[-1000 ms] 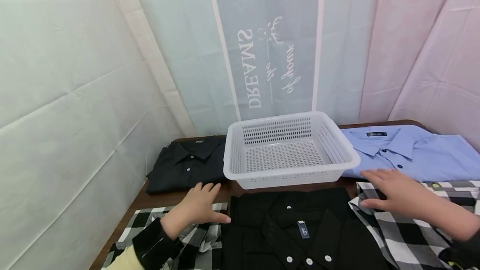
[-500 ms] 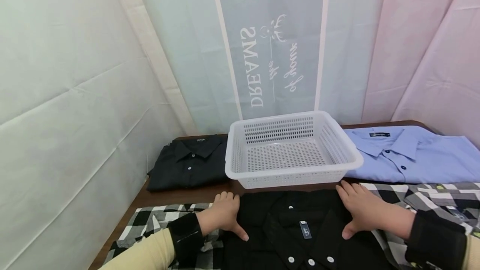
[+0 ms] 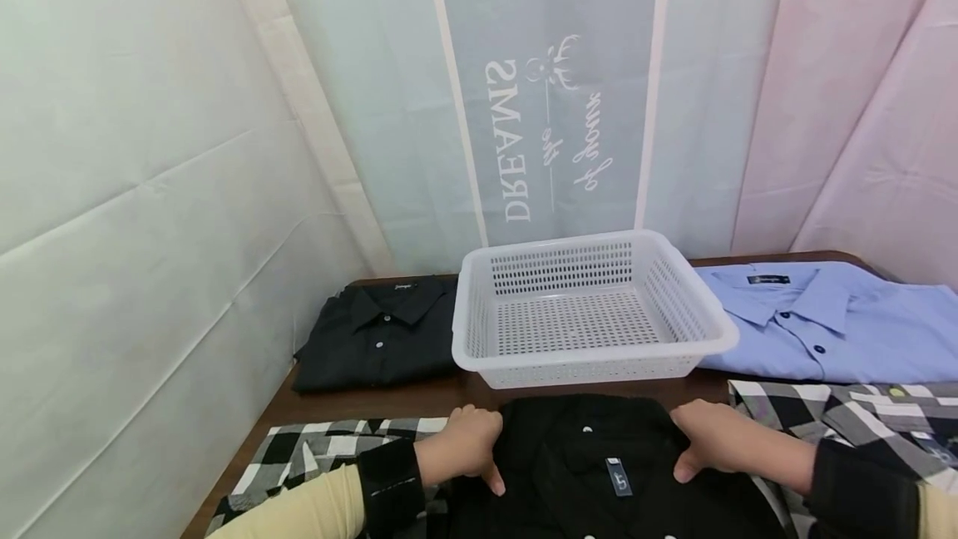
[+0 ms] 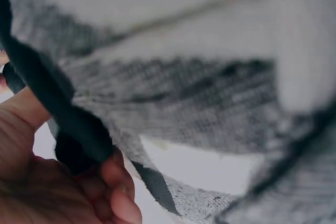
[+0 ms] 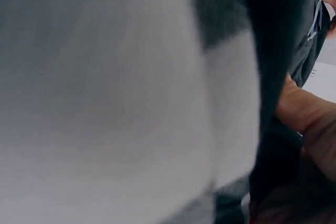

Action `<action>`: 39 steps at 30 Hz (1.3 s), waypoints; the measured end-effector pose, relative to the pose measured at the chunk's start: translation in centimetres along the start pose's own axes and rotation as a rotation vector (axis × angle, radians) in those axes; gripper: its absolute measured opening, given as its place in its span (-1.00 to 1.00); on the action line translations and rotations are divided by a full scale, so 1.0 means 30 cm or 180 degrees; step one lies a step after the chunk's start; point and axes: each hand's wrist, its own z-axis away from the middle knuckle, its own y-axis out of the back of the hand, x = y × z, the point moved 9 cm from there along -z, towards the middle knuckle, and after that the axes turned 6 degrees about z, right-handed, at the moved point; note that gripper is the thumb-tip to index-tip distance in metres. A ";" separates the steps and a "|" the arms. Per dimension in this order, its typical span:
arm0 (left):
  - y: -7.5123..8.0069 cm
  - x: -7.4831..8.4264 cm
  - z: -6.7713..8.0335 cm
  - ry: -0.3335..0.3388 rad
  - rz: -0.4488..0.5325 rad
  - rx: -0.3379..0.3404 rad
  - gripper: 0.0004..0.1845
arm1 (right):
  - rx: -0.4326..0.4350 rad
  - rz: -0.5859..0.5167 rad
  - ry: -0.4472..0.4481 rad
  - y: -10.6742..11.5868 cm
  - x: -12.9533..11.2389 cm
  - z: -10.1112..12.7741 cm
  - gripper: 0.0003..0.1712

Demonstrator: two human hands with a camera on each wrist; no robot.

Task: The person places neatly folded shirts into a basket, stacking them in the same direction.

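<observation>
where the white wall sheet meets the brown surface (image 3: 419, 397) at far left, a folded dark shirt (image 3: 377, 343) lies by itself, and in front of it a black-and-white checked shirt (image 3: 322, 456) is spread along the near edge. over that checked cloth comes the left hand (image 3: 466, 449), fingers curled down round the left edge of the folded black shirt (image 3: 591, 464), thumb on top; the left wrist view is close and blurred but shows fingertips tucked under a dark edge with checked weave beside it. the black shirt sits at the near middle of the surface, collar and small label toward the person, just in front of the white perforated basket (image 3: 591, 310), which holds nothing. the right hand (image 3: 714, 442) grips the shirt's right edge the same way, fingers bent over the fold; the right wrist view is mostly blur and adds little. further right lie another checked shirt (image 3: 861, 422) and, behind it, a light blue shirt (image 3: 823, 323).

the black shirt looks light, soft and limp, so it would likely sag in the middle and lose its fold if taken by one corner. hold at both side edges, fingers beneath and thumbs above, seems the sound way to keep the bundle flat.
</observation>
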 end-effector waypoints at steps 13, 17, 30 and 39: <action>0.101 0.024 0.013 -0.0256 0.1499 0.0192 -0.69 | 0.0672 -0.0268 0.0749 0.155 -0.045 0.033 -0.71; 0.165 -0.021 0.057 -0.0181 0.2100 0.0270 -0.43 | 0.1512 -0.0157 0.1098 0.261 -0.068 0.115 -0.69; 0.454 -0.010 0.387 -0.0839 0.2275 0.1814 -0.54 | 0.3271 -0.0166 0.1174 0.429 -0.124 0.462 -0.60; 0.768 -0.054 0.353 -0.0785 0.2030 0.2663 -0.64 | 0.3972 -0.0011 0.1244 0.674 0.079 0.334 -0.48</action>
